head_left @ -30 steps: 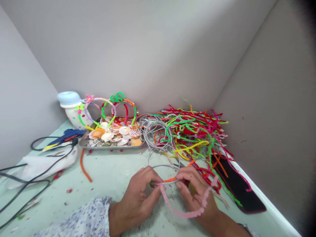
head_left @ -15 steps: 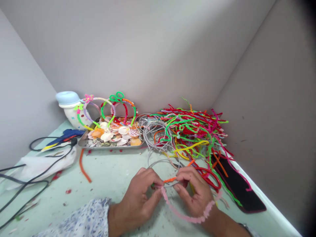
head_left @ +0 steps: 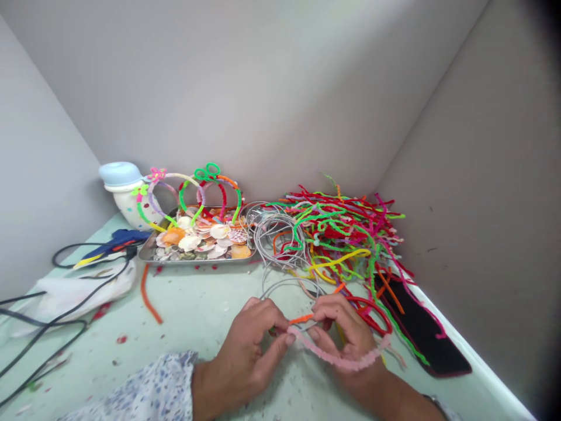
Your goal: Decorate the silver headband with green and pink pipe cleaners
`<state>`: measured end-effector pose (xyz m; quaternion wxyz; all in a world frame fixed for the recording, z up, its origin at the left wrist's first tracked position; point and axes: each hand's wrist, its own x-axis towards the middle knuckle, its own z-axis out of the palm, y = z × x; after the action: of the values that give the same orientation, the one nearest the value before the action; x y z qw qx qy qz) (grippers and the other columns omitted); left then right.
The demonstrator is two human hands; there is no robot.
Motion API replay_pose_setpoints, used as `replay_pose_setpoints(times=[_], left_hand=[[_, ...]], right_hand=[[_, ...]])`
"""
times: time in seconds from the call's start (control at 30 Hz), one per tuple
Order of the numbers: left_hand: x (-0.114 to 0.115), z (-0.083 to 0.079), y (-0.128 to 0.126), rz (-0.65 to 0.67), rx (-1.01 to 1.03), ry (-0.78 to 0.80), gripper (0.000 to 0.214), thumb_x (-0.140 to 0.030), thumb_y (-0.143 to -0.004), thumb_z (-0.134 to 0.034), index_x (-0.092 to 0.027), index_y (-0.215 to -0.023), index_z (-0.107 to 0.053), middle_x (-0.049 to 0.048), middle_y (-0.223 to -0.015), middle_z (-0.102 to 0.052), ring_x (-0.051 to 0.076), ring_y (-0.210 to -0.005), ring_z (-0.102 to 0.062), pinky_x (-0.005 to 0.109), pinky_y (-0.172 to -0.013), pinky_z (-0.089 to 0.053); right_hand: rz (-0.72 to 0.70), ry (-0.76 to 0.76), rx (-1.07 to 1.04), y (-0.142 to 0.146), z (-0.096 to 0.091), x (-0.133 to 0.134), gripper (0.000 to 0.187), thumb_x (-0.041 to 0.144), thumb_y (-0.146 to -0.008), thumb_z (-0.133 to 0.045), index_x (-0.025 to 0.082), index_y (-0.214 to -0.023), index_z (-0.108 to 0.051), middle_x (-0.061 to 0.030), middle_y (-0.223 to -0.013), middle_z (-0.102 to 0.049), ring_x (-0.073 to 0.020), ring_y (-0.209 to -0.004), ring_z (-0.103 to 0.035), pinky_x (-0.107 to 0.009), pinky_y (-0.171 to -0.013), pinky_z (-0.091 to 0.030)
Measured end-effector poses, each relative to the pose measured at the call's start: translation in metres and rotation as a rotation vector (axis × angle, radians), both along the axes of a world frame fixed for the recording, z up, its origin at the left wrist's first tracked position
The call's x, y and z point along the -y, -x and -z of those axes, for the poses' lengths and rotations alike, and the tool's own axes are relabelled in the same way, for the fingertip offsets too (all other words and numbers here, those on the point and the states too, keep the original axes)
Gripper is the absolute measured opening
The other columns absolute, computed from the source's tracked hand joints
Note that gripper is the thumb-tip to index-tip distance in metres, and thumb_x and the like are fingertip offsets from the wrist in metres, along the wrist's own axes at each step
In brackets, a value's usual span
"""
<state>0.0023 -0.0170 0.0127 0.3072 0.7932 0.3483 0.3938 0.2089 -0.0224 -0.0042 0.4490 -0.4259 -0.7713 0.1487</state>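
Observation:
My left hand and my right hand meet at the near middle of the table, both pinched on one thin grey headband. An orange pipe cleaner lies along the band between my fingertips. A pink pipe cleaner starts at my left thumb and curves right across my right hand. The band's grey arc rises behind my fingers.
A metal tray of seashells stands at the back with finished coloured headbands and a white jar behind it. Bare grey headbands and a heap of pipe cleaners lie right. A glue gun, cables and a black phone flank the hands.
The pink pipe cleaner's loose loop has swung up from below my hands and now lies flatter across my right hand. My hands have stayed in place.

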Motion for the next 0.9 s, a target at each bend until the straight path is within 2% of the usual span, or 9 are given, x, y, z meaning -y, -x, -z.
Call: replay_pose_setpoints(times=[0.4,0.73,0.9], left_hand=[[-0.0011,-0.0003,-0.0002,0.009,0.001,0.036,0.014,-0.022,-0.090,-0.051,-0.018,-0.080,-0.059,0.0019,-0.073,-0.059,0.017,-0.072,-0.050,0.035,-0.075,-0.035],[-0.0021,0.0035,-0.0010,-0.060,-0.025,0.054,0.010,-0.022,-0.089,-0.052,-0.017,-0.084,-0.059,0.0033,-0.078,-0.060,0.018,-0.080,-0.050,0.032,-0.073,-0.038],[-0.0018,0.0015,-0.0012,-0.046,-0.028,0.054,0.015,-0.023,-0.091,-0.049,-0.017,-0.083,-0.059,0.0036,-0.076,-0.060,0.018,-0.078,-0.050,0.032,-0.073,-0.037]], right_hand=[[-0.047,-0.002,0.031,-0.0002,-0.0032,0.0027,0.013,0.010,-0.083,-0.054,0.020,-0.091,-0.052,-0.0058,-0.092,-0.054,-0.0168,-0.078,-0.055,-0.028,-0.065,-0.049],[-0.013,0.098,-0.020,0.0032,-0.0039,0.0015,0.003,0.017,-0.088,-0.052,0.020,-0.088,-0.052,-0.0047,-0.089,-0.053,-0.0157,-0.073,-0.053,-0.027,-0.061,-0.047],[-0.029,0.069,-0.007,0.0022,-0.0027,0.0023,0.005,0.016,-0.087,-0.054,0.020,-0.089,-0.052,-0.0045,-0.090,-0.054,-0.0156,-0.075,-0.054,-0.027,-0.063,-0.047]])
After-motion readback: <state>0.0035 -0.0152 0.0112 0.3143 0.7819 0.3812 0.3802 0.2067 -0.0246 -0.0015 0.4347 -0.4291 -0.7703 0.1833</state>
